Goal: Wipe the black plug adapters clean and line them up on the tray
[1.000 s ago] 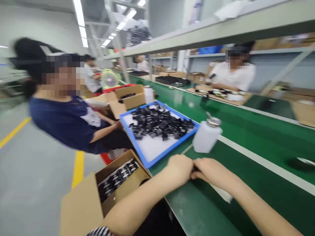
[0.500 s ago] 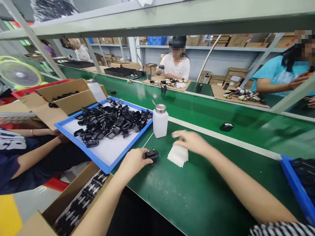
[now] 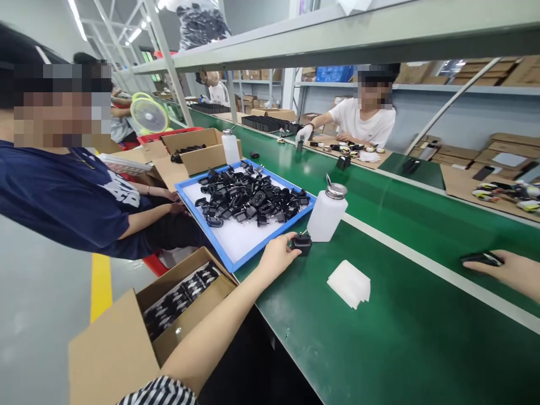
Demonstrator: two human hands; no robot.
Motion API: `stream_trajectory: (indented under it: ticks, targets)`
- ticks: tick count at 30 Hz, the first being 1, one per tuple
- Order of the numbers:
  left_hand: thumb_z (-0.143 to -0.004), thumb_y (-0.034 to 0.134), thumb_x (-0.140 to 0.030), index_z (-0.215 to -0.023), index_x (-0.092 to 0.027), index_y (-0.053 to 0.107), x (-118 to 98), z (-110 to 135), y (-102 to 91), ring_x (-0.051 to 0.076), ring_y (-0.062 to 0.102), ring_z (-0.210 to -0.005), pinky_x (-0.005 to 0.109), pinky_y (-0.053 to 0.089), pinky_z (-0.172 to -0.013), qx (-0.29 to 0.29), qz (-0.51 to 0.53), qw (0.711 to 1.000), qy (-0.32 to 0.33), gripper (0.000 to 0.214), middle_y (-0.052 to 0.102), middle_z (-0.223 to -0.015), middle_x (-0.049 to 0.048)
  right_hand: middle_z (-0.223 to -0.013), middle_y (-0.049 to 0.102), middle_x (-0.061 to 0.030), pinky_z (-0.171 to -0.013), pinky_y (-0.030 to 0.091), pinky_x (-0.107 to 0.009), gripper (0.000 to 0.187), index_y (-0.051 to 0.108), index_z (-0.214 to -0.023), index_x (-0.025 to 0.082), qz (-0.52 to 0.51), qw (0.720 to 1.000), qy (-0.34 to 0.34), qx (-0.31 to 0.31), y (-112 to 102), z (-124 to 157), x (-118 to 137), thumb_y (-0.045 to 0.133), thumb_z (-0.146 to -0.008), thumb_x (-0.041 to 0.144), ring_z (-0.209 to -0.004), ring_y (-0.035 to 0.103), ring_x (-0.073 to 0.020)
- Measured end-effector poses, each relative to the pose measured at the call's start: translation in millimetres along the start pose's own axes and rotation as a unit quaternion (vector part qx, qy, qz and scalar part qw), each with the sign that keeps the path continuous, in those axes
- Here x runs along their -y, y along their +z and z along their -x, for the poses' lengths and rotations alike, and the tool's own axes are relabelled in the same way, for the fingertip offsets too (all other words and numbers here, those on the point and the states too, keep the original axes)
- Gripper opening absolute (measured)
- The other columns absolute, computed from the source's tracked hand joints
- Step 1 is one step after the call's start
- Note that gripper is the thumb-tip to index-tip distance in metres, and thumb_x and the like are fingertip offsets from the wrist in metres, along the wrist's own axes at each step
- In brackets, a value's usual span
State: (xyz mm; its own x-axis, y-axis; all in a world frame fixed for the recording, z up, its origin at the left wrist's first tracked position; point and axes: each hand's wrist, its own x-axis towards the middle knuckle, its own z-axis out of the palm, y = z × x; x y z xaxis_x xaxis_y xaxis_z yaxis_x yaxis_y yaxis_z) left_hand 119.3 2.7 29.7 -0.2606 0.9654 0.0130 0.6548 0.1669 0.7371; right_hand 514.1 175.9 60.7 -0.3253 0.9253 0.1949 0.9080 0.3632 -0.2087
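Green bench (image 3: 379, 349): left hand (image 3: 276, 259) pinches black plug (image 3: 302, 243); right hand (image 3: 508, 273) flat over black part (image 3: 481, 259).

In my left hand (image 3: 276, 256) sits a glossy black plug adapter (image 3: 302, 243). Just beyond it stands a milky white bottle (image 3: 325, 215) with a silver metal cap. To the left of that hand a bright blue tray (image 3: 219, 245) with a white floor holds a heap of black adapters (image 3: 248, 197). Between my hands lies a stack of white wipes (image 3: 349, 283) on the dark green belt (image 3: 379, 349) (a pale stripe runs along it). My right hand (image 3: 508, 270) covers another black piece (image 3: 481, 259). Below my left hand is a plain brown carton (image 3: 109, 354); my sleeve (image 3: 162, 392) is striped black and white.
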Motion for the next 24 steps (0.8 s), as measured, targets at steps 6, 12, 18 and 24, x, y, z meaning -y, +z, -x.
stream_trajectory:
  ticks: [6, 12, 18, 24]
  targets:
    - [-0.069, 0.045, -0.019, -0.1, -0.017, 0.051, 10.1, -18.6, -43.4, 0.017, 0.053, -0.081, 0.026, 0.04, -0.073, -0.126, -0.168, 0.978, -0.019, 0.031, 0.055, -0.096, 0.0046, -0.078, 0.063, -0.0068, -0.052, 0.045, -0.032, 0.041, 0.054, -0.093, 0.026, -0.03, 0.98, -0.149, 0.129, 6.5, 19.9, 149.9, 0.048, -0.06, 0.05, -0.065, 0.058, -0.0246]
    - [-0.069, 0.048, -0.021, -0.094, -0.018, 0.052, 21.2, -52.4, -55.1, 0.021, 0.048, -0.089, 0.028, 0.041, -0.07, -0.121, -0.296, 0.947, -0.032, 0.026, 0.049, -0.098, 0.0067, -0.066, 0.059, -0.0067, -0.049, 0.043, -0.03, 0.046, 0.047, -0.108, 0.017, 0.023, 0.935, -0.347, 0.073, 59.4, 78.5, 238.6, 0.034, -0.075, 0.045, -0.057, 0.056, -0.0206]
    - [-0.076, 0.035, -0.011, -0.089, -0.015, 0.05, 25.4, -50.7, -45.0, 0.02, 0.045, -0.09, 0.029, 0.041, -0.068, -0.14, -0.313, 0.939, -0.016, 0.021, 0.048, -0.095, 0.0087, -0.07, 0.059, -0.0054, -0.048, 0.043, -0.031, 0.049, 0.046, -0.109, 0.021, -0.008, 0.92, -0.372, 0.119, 63.5, 76.2, 246.0, 0.034, -0.072, 0.051, -0.06, 0.056, -0.0218]
    - [-0.076, 0.034, -0.014, -0.087, -0.013, 0.047, 17.0, -38.2, -51.7, 0.018, 0.043, -0.093, 0.027, 0.037, -0.075, -0.185, -0.288, 0.94, -0.01, 0.017, 0.048, -0.099, 0.0085, -0.084, 0.057, -0.0169, -0.051, 0.045, -0.034, 0.056, 0.048, -0.104, 0.011, 0.019, 0.99, -0.089, 0.105, 55.3, 41.5, 210.1, 0.026, -0.071, 0.051, -0.076, 0.055, -0.0288]
